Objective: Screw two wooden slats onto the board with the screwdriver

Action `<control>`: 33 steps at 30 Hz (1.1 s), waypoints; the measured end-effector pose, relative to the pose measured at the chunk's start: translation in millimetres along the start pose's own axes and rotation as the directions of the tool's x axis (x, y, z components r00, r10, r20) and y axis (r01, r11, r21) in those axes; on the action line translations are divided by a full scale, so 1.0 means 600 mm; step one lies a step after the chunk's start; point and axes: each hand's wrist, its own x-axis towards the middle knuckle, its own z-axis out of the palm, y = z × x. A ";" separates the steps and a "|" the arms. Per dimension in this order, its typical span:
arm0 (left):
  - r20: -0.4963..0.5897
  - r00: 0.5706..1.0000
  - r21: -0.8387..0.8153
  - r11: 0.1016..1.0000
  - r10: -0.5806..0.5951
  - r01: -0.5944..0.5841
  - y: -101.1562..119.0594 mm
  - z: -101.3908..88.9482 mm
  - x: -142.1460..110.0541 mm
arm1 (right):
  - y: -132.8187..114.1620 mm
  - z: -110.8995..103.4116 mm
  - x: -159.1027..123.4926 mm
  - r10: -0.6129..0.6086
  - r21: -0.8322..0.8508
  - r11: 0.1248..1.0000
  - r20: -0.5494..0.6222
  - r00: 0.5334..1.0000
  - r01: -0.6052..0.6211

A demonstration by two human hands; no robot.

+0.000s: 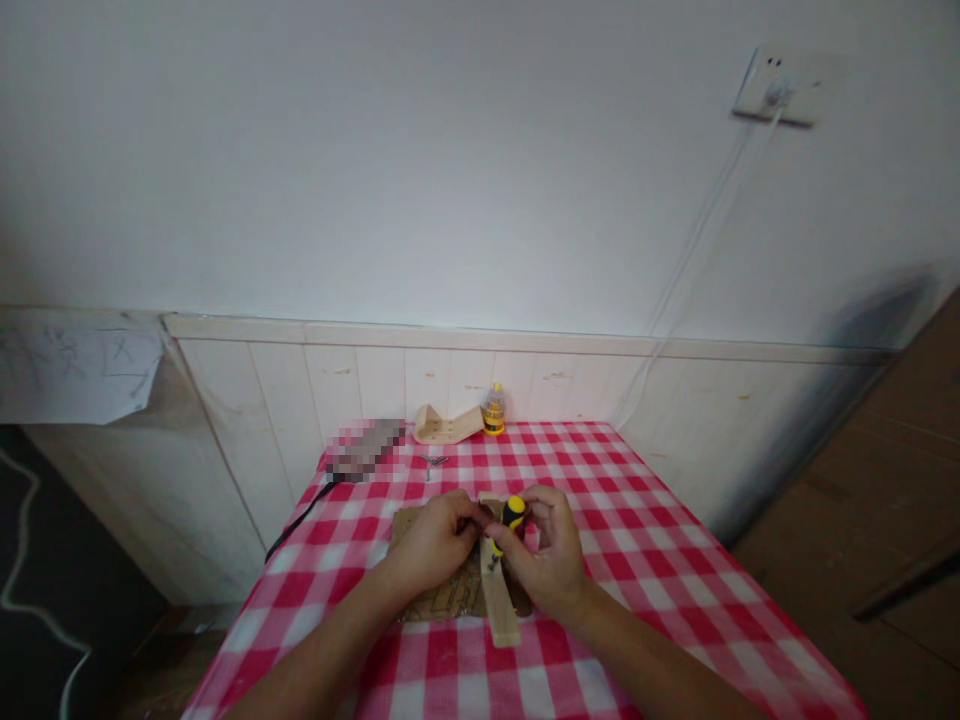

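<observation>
A wood strip (501,610) lies across a brown board (442,603) on the table (600,460). The right hand's (556,560) grip holds a screwdriver (514,513) over the strip; the left hand's (433,543) grip is narrow, contents hidden. Farther lie screws (436,462), then stands a bottle (493,414).

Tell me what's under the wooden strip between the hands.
A brown board shows on both sides, with checked tablecloth around the near end. The surface directly beneath the wooden strip is covered.

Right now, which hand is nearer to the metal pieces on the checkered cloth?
Left. The left hand is on the near side of the metal pieces; the right hand is farther off, rightward, at the screwdriver.
</observation>
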 end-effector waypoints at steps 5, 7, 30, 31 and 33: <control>-0.004 1.000 0.013 1.000 -0.001 0.001 -0.002 0.003 0.002 | 0.000 0.001 0.012 0.066 0.060 0.996 -0.089 0.994 -0.061; -0.012 1.000 0.019 1.000 -0.007 0.007 -0.001 0.002 0.002 | 0.003 0.001 0.016 0.072 0.077 0.995 -0.104 0.992 -0.065; -0.010 1.000 -0.002 1.000 0.022 -0.022 -0.006 0.004 0.002 | 0.031 -0.006 0.014 0.095 0.070 0.992 0.151 0.984 -0.107; -0.009 1.000 -0.009 1.000 0.022 -0.022 -0.006 0.005 0.002 | 0.032 -0.006 0.014 0.096 0.070 0.992 0.157 0.983 -0.108; -0.003 1.000 -0.016 0.999 0.027 -0.027 -0.006 0.005 0.002 | 0.033 -0.007 0.014 0.096 0.058 0.993 0.162 0.982 -0.106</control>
